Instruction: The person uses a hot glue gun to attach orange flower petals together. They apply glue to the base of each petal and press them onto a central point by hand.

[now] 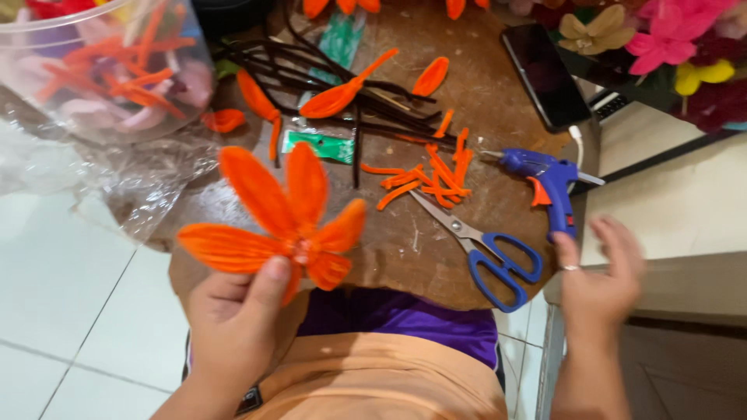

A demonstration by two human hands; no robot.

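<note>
Your left hand (233, 327) sat off the near edge of the round wooden tabletop (436, 264), over white floor tiles (70, 311), fingers curled and thumb pressed at the base of the orange flower (284, 222). The grip was closed on that flower. It hung partly over the tabletop's near-left edge.

Your right hand (599, 280) hovered past the near-right edge, blurred, fingers spread loosely, holding nothing; a ring showed on 1 finger. The blue glue gun (548, 183) lay just beyond it at the right edge, nozzle pointing toward the centre.

Blue-handled scissors (486, 249) lay near the near edge, blades aimed inward at a scatter of orange offcuts (436, 175). Bare wood showed between flower and scissors, the only open patch. Dark stems (366, 97) and loose orange petals (342, 93) crowded the far half. A clear plastic tub (101, 70) of petals stood at the far-left edge, a dark phone (545, 74) at the far-right.

The flower had 5 petals visible, fuzzy and ribbed, long and pointed, fanned from 1 centre; the 2 upper ones stood tallest.
</note>
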